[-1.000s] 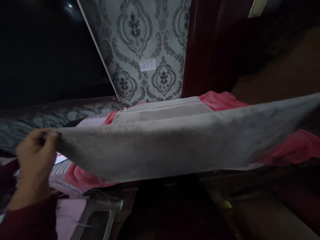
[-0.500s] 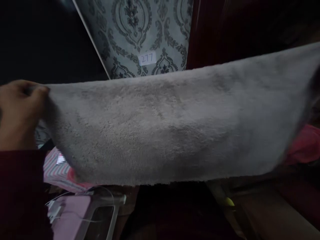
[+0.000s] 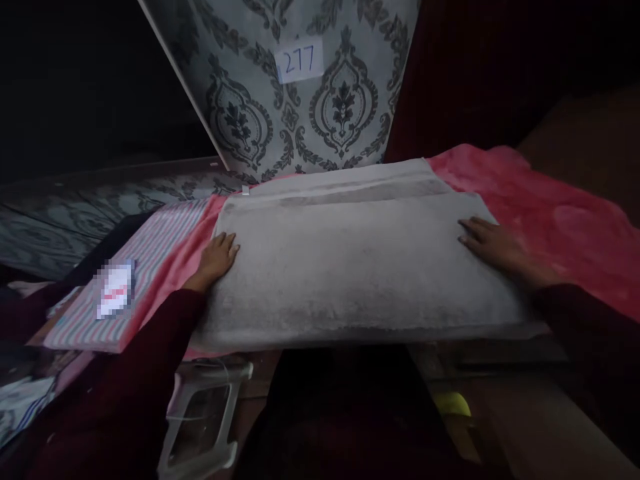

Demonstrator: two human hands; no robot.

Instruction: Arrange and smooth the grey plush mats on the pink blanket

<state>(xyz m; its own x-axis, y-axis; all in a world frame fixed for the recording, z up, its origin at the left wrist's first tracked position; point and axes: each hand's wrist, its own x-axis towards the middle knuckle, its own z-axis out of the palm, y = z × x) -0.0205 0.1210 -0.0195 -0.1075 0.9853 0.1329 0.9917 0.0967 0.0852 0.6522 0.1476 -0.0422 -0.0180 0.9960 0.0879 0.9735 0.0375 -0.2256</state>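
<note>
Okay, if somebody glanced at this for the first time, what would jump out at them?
A grey towel lies folded flat in the middle, with the left hand and right hand pressed open on its two ends. A pink cloth spreads beneath it, and a label reading 277 sits on the patterned wall behind.

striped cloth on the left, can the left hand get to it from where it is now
Probably yes. The left hand rests flat at the grey towel's left edge, and the striped cloth lies just beside it with nothing between them.

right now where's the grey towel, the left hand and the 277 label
grey towel (image 3: 350, 267), head view, middle of its top face
left hand (image 3: 217, 253), head view, back of the hand
277 label (image 3: 299, 61), head view, on the digits
</note>
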